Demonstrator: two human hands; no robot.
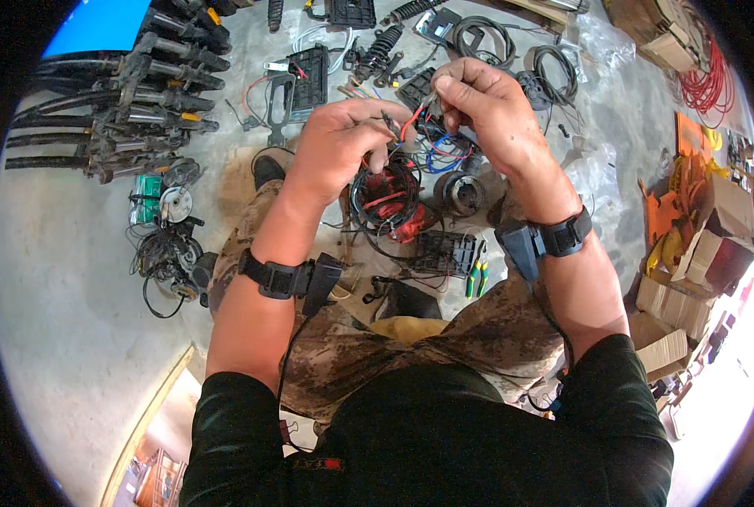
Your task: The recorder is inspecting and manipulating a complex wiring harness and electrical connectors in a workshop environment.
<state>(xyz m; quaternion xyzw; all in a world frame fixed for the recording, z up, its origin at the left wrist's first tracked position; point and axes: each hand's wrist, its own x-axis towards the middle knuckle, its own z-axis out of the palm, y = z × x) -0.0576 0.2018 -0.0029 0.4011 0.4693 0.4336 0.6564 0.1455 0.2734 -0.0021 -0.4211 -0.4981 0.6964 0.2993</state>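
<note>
Head: wire point(408, 129) in hands point(336, 144) point(495, 114), floorspace point(81, 287) leftward

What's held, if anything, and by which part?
The right hand apparently pinches a red wire near its upper end; what, if anything, the left hand holds is unclear.

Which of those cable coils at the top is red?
The red coil at the far right, beside the cardboard box; the two black coils lie nearer the middle.
</note>
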